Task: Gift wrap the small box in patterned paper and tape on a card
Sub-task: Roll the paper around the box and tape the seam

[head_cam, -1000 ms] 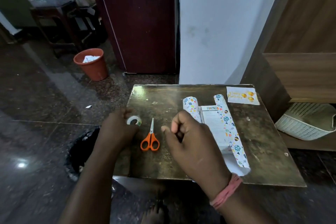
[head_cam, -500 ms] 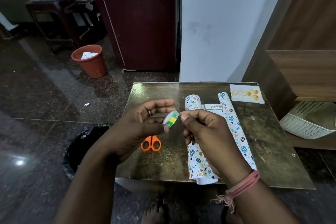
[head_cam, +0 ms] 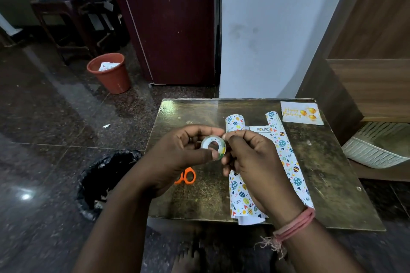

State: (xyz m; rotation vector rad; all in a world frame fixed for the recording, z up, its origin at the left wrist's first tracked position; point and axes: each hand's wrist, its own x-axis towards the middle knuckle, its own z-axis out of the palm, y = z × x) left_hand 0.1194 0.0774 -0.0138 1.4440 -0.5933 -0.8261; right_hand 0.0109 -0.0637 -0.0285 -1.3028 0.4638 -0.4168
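A small roll of clear tape [head_cam: 213, 144] is held up above the counter [head_cam: 332, 184] by both hands. The left hand [head_cam: 177, 155] is closed on the roll, with the thumb pressed against its lower rim and the fingers curled behind its top. The right hand [head_cam: 255, 162] is brought against the roll's right edge, the thumb and forefinger pinched together at the upper rim; whether a tape end is caught between them cannot be told. A pink thread band [head_cam: 295, 226] is worn on the right wrist.

The patterned paper [head_cam: 240, 199] is spread on the counter beneath the right hand, printed with coloured balls, hearts and leaves on white, its two long sides curled upward. The small box [head_cam: 260, 129] lies between those curls at the far end, mostly covered; on its white face the letters "PORTRO" can be read, and the rest is hidden. The card [head_cam: 300, 113] is laid flat at the far right corner of the counter, well apart from the paper, with "Happy Birthday" in gold script beside gold balloons. Orange scissor handles [head_cam: 187, 176] are seen on the counter under the left hand, the blades hidden.

On the floor to the left, an orange bin [head_cam: 111, 74] and a black-lined bin [head_cam: 104, 182] are seen.
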